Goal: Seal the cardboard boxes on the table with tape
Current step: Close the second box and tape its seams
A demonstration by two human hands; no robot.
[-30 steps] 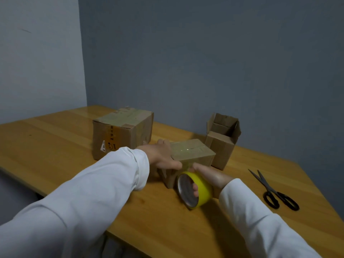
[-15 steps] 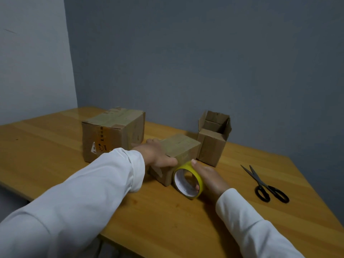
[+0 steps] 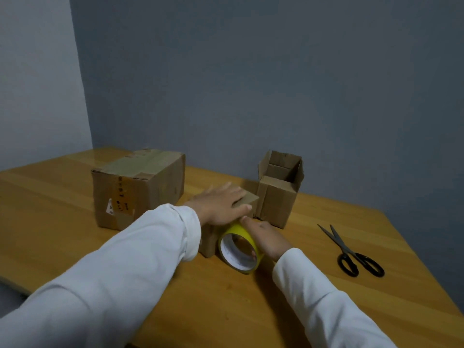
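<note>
on the table [image 3: 75,247]: three brown boxes, a roll of tape and scissors sit on the wood top
small box [image 3: 208,243]: in the middle, near the person, mostly hidden under the hand
left hand [image 3: 221,204]: lies flat on top of the small box, fingers straight and spread, pressing down, holding nothing
tape roll [image 3: 239,248]: yellow, standing on its edge, touching the near right side of the small box
right hand [image 3: 270,238]: holds the tape roll, fingers curled round its right side, one fingertip showing inside the ring
big box [image 3: 140,187]: left of the small box, a bit farther, top shut with tape on it
open box [image 3: 278,192]: right of the small box, farther back near the wall, flaps standing up
scissors [image 3: 351,252]: black handles, blades open, lying on the right, well apart from the boxes
</note>
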